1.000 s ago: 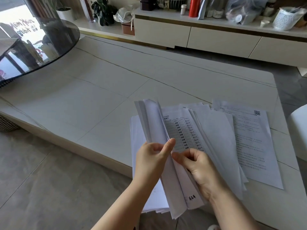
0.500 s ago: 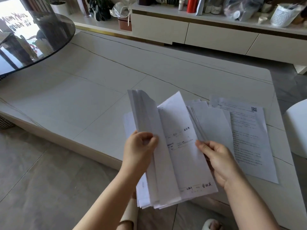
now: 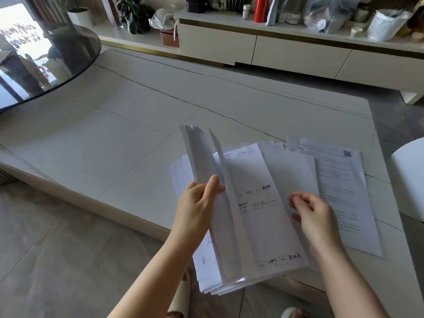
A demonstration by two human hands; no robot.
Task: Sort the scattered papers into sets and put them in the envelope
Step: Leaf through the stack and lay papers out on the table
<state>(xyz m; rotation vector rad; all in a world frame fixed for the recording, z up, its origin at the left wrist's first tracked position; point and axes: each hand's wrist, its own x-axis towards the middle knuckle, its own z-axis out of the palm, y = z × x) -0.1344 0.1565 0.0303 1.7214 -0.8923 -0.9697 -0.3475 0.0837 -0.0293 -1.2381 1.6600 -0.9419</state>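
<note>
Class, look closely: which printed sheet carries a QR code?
The sheet lying flat on the table, far right: its top right corner shows the code. The sheets the left hand holds show none.

Two bare hands in view: left hand (image 3: 197,203), right hand (image 3: 314,216). One thick stack of white printed paper sheets (image 3: 257,216) held up between them, sheet count not readable; one further printed white sheet with a QR code (image 3: 339,191) flat on the one pale stone-look low table (image 3: 137,125). Behind: one round dark glass tabletop (image 3: 50,56), one red cylindrical bottle (image 3: 261,8), one white ribbed basket (image 3: 385,25).
</note>
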